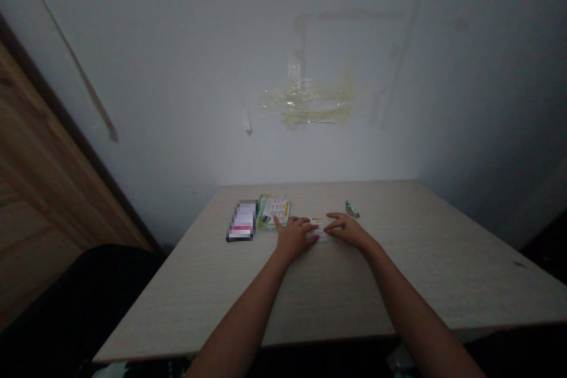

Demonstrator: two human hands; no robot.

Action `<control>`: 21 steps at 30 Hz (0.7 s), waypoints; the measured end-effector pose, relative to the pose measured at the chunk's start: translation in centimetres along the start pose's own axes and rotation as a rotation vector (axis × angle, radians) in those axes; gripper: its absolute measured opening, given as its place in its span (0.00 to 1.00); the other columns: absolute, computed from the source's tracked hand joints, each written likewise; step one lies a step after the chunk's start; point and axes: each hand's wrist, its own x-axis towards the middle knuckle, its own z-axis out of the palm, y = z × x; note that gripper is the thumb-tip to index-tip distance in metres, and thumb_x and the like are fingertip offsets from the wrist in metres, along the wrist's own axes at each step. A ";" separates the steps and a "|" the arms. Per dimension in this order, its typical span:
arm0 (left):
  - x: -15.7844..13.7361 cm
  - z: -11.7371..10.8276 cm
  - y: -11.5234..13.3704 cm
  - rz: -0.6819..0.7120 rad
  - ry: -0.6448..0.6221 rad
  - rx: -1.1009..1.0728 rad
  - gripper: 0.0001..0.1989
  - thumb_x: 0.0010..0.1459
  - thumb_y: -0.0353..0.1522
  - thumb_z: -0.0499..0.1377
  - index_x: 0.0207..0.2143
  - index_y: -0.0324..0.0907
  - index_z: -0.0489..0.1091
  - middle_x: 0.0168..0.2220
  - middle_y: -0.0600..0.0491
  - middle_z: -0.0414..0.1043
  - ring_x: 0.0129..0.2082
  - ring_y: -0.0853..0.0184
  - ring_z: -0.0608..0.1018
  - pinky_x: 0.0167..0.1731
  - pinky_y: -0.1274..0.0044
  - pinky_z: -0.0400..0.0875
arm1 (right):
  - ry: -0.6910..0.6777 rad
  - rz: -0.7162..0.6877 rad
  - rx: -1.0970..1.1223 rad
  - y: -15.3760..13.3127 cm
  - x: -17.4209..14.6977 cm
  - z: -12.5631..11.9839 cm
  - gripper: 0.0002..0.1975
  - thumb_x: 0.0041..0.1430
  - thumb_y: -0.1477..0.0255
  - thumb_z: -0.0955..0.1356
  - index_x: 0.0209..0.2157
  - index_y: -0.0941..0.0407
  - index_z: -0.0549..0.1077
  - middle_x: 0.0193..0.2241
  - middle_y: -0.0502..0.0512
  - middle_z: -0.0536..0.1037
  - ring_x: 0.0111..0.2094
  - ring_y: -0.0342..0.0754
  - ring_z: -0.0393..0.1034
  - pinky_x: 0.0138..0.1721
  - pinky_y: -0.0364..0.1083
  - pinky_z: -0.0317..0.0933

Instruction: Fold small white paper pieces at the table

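A small white printed card (317, 235) with a yellow band along its top lies on the table between my hands. My left hand (294, 237) rests over its left side, fingers spread and touching it, so part of the print is covered. From the right, my right hand (349, 229) reaches in with fingers stretched and apart, the tips at the card's right edge. Just beyond my left hand lies a green and white printed packet (275, 210). A crumpled green and white wrapper (352, 208) sits behind my right hand.
A phone (242, 221) with a blurred-out screen lies left of the packet. The pale wooden table (212, 283) meets a wall (186, 94) with yellowed tape (310, 107) on it. A dark chair-like shape (88, 295) stands left, near a wooden panel (35, 159).
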 end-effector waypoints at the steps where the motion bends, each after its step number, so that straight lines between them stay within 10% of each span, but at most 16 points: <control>1: 0.0 0.0 0.0 -0.002 0.000 -0.003 0.16 0.59 0.48 0.56 0.50 0.67 0.70 0.55 0.59 0.71 0.58 0.54 0.65 0.54 0.35 0.23 | 0.011 0.004 -0.011 0.0 0.1 0.1 0.09 0.54 0.68 0.70 0.35 0.53 0.82 0.56 0.60 0.72 0.57 0.56 0.65 0.61 0.57 0.53; 21: 0.1 0.2 -0.1 -0.001 0.010 -0.051 0.15 0.59 0.48 0.56 0.49 0.67 0.70 0.55 0.59 0.71 0.57 0.54 0.65 0.53 0.36 0.19 | 0.121 0.080 -0.403 -1.0 1.2 1.7 0.16 0.61 0.66 0.65 0.50 0.47 0.76 0.50 0.55 0.72 0.51 0.53 0.64 0.55 0.54 0.56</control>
